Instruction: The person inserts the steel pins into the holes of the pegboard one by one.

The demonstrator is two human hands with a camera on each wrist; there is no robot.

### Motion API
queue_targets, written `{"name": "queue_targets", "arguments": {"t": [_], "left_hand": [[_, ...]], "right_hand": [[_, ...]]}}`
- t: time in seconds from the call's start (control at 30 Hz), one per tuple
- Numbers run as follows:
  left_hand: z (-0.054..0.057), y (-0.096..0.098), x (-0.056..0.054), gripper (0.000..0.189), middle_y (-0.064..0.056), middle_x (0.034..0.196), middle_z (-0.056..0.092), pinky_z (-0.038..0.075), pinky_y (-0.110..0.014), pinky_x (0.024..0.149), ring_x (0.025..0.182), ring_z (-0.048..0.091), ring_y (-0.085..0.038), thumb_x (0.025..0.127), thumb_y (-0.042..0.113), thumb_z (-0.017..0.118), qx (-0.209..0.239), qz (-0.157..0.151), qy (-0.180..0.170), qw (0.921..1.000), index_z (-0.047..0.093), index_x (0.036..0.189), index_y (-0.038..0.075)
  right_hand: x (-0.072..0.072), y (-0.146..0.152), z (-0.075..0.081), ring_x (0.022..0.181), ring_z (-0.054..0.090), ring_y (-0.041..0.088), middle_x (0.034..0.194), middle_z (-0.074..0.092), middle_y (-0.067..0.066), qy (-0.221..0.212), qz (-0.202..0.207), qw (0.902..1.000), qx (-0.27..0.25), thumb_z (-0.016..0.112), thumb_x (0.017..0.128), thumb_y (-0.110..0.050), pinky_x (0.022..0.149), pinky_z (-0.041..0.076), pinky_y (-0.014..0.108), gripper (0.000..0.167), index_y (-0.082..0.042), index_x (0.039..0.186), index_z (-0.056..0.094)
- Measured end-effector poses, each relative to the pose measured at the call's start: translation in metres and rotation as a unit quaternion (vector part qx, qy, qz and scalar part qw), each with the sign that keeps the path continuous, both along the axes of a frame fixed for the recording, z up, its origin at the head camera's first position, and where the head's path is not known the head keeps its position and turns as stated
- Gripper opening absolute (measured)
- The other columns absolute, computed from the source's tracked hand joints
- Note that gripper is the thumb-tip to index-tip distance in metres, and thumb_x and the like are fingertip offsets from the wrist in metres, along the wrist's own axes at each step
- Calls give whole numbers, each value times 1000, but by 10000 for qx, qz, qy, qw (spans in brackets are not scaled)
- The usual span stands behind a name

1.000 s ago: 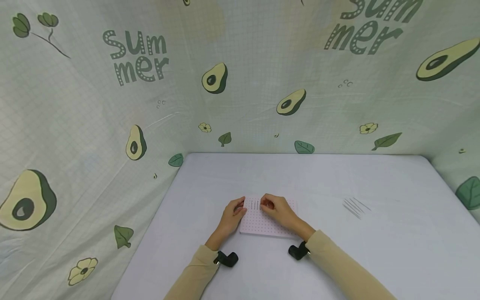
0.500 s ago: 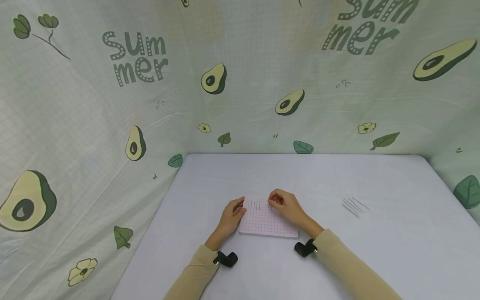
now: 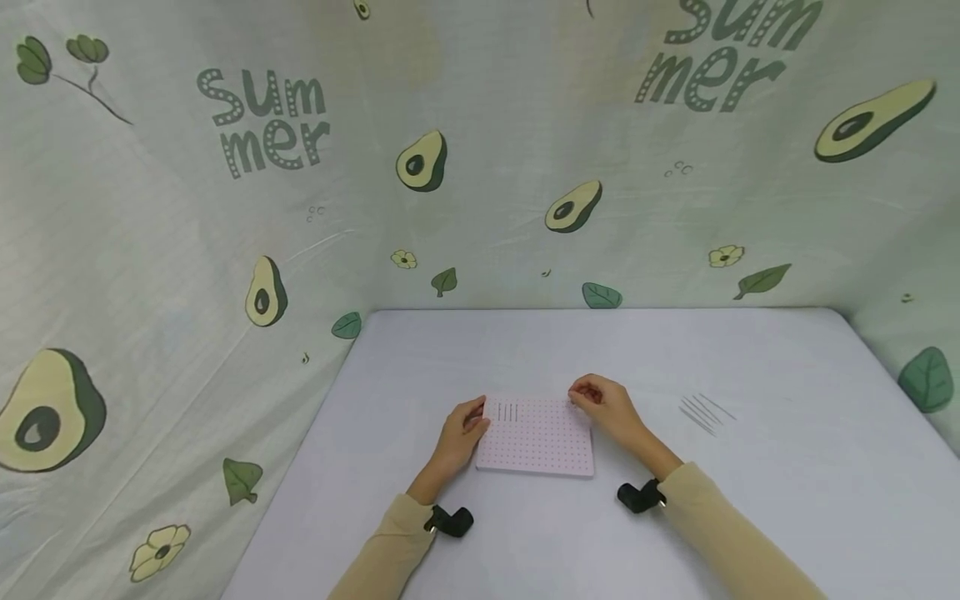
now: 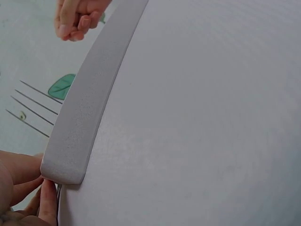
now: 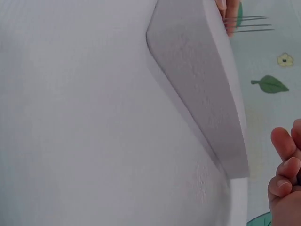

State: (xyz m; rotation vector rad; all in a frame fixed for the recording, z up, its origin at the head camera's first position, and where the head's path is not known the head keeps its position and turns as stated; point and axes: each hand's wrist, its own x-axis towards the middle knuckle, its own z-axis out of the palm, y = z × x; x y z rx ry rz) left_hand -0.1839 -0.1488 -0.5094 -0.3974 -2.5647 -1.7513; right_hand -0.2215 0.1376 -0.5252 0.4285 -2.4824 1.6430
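A pale pink perforated board (image 3: 540,450) lies on the table, with several thin dark rods (image 4: 36,102) standing upright in a row near its far left corner. At the board's left edge my left hand (image 3: 456,437) grips it between thumb and fingers. My right hand (image 3: 611,412) is over the far right corner of the board, overlapping it in the head view. Its fingers are loosely curled, and nothing shows between them in the right wrist view. Further right, several more thin rods (image 3: 698,422) lie loose on the table, roughly side by side, one slanting apart.
The white table (image 3: 420,350) extends on all sides of the board. A printed cloth (image 3: 495,100) with avocados and leaves hangs behind and to the left of it. Black wrist cameras (image 3: 452,522) sit on both wrists.
My right hand has moved right, away from the row of rods to the board's far right corner, uncovering the board's holes. The left hand keeps its hold on the board.
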Motion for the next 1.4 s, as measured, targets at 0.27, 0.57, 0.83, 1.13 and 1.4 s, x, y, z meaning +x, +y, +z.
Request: {"name": "queue_targets", "arguments": {"t": [0.27,0.57,0.83,1.13,1.4], "left_hand": [[0,-1,-1,43,-37,128,50,43,-50,105,122,49,-47,96,-10,55,23,16,-15,10000,43,136,-21],[-35,-8,-16,45,-27,131,53,46,-35,106,124,51,-38,98,-3,58,-82,139,-76,9998,46,140,-12],[-41,-9,-19,46,-26,131,54,46,-37,106,124,51,-37,97,-3,59,-72,185,-110,9997,46,140,-12],[-11,-1,-5,43,-37,129,50,43,-50,105,122,49,-47,96,-11,54,4,54,-66,10000,42,136,-21],[-3,1,-2,43,-38,130,48,42,-50,106,124,47,-48,96,-11,54,29,18,-110,9999,42,136,-22]], "right_hand": [[0,27,0,72,52,12,83,64,7,115,-299,9995,-4,71,93,-8,57,43,17,10,1,99,69],[4,51,1,71,54,13,83,66,8,162,-619,9977,227,71,92,-7,57,46,17,10,1,98,69],[10,71,-3,71,55,9,83,67,9,364,-786,9958,297,70,93,-6,57,46,15,10,2,97,68],[20,96,-3,71,53,7,84,66,11,362,-1017,9932,438,70,93,-7,56,45,14,11,2,98,69],[31,118,-3,70,51,6,84,66,9,343,-1362,9864,859,70,93,-11,56,43,14,14,2,97,69]]}}
